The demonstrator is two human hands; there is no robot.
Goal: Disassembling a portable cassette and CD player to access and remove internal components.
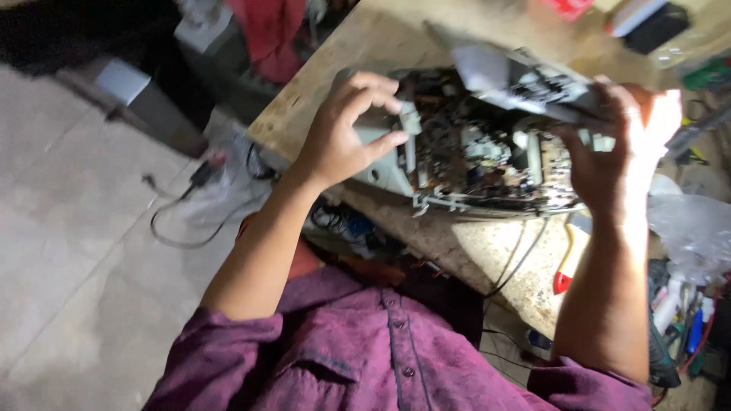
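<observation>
Workbench, cluttered, over tiled floor | opened chassis lies on bench before us | our left hand half-curled, fingertips on chassis edge | our right hand gripping grey panel atop it

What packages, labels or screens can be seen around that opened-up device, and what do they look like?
Red package: top edge of the bench, flat, mostly cut off.
White and black box: top right corner, oblong, lying at a slant.
Clear plastic bag: right of the right hand, crumpled, see-through.
No screens show.
</observation>
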